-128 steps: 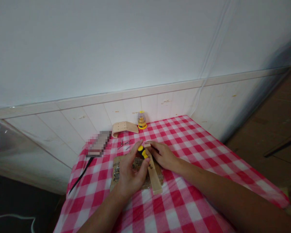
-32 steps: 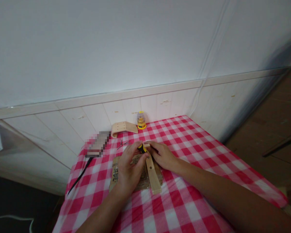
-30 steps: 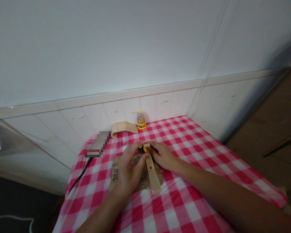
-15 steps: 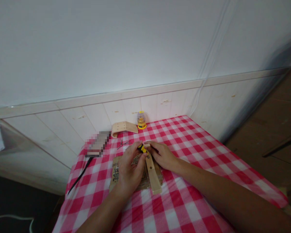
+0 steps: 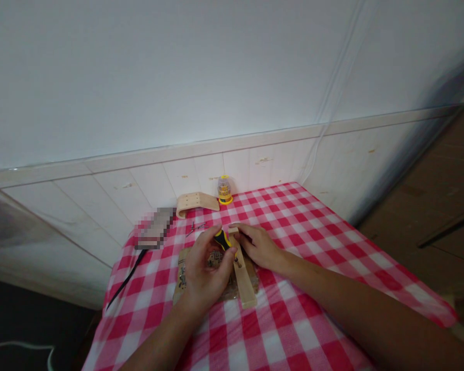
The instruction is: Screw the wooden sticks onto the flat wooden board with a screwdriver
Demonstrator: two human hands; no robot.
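Half a second on and the screwdriver (image 5: 221, 240) shows more of its yellow and black handle: it leans further over, top tipped away from the right hand (image 5: 258, 248), where before it stood nearly buried between the fingers. The left hand (image 5: 204, 270) has slid a touch nearer the person, and the whole scene sits slightly lower in view. Everything else on the cloth (image 5: 294, 330) lies as it did.

Now the pose. The left hand comes up from below, wrist low, thumb and fingers wrapped round the handle, closed on it from both sides. The shaft runs down and away from that grip, and its tip meets the strip (image 5: 243, 275) just beside the left thumb. The right hand reaches in across the cloth, forearm long and flat, palm down, fingers closed on the strip's far end and pressing it onto the board (image 5: 185, 275) beneath. The two hands nearly touch over the handle.

The strip runs from the right hand's fingertips back towards the person, its near end jutting just past the board's edge. Beyond the grip lie the screws (image 5: 195, 226), loose and near. Further off sit a curved piece (image 5: 195, 201) and a bit holder (image 5: 225, 190), side by side at the wall. A cable (image 5: 126, 281) trails away well out from the left wrist
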